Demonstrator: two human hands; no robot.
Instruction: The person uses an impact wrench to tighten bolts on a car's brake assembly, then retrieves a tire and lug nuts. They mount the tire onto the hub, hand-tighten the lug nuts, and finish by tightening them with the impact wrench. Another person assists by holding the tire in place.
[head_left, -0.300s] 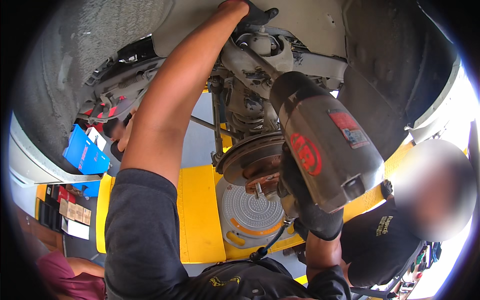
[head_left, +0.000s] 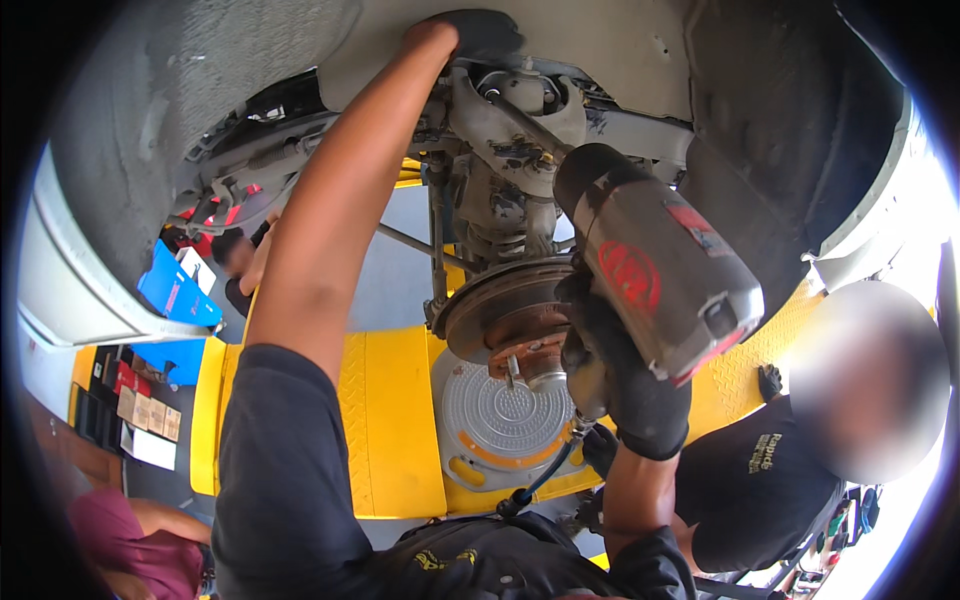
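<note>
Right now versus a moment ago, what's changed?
The left hand has shifted left and slightly down in the picture. The back end of the power wrench has swung up a little, the right hand with it. No visible grab or release: the right hand still grips the wrench. The brake disc stayed put.

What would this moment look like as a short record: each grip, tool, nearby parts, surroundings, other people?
Left grip: black-gloved, raised at the panel above the suspension; contact details unclear
Right grip: black-gloved, wrapped around the handle of a power wrench
Tool shaft: angled up-left, tip at the upper suspension arm; engagement unclear
Hose: runs from the tool's handle
Nearby: brake disc, exposed
Below: round grey plate, yellow platform
People: three others, one close at right in a black shirt
</note>
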